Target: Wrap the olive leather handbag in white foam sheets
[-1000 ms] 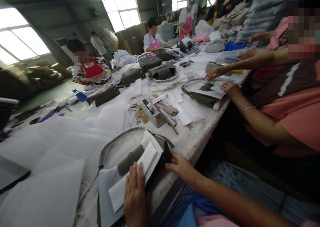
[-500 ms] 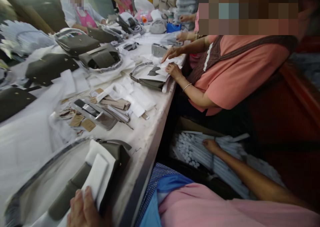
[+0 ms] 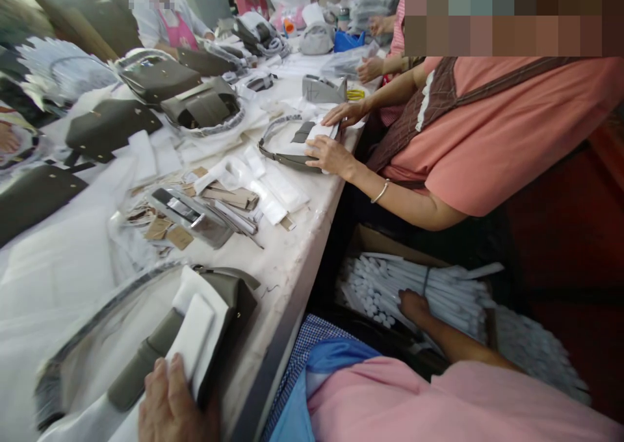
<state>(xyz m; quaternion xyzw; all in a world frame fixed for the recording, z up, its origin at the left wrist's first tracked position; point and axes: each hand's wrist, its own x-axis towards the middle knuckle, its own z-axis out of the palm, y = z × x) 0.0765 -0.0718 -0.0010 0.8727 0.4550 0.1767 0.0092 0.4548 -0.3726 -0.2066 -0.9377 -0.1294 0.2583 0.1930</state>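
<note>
An olive-grey handbag [image 3: 236, 299] lies on the near table, with white padding [image 3: 195, 338] over its side and a wrapped strap [image 3: 97, 331] looping leftward. My left hand [image 3: 168, 400] is closed over the padded bag at the bottom of the view, fingers along the white padding and thumb mostly hidden. Low on the right, my right hand [image 3: 414, 307] reaches into a cardboard box [image 3: 370, 237] of white foam tubes [image 3: 453, 292]. It touches the tubes, but shadow hides how its fingers are set.
A tape dispenser [image 3: 188, 214] stands beyond the bag, among paper tags [image 3: 168, 231] and white wrapping [image 3: 263, 182]. Across the corner, a co-worker's hands [image 3: 336, 153] press on another bag [image 3: 287, 159]. More olive bags [image 3: 114, 130] lie at the left. The table edge [image 3: 297, 286] runs between bag and box.
My right hand has drawn slightly down and toward me over the tubes. My left hand stays on the bag. The co-worker's hands have shifted on their bag, and the view has turned slightly.
</note>
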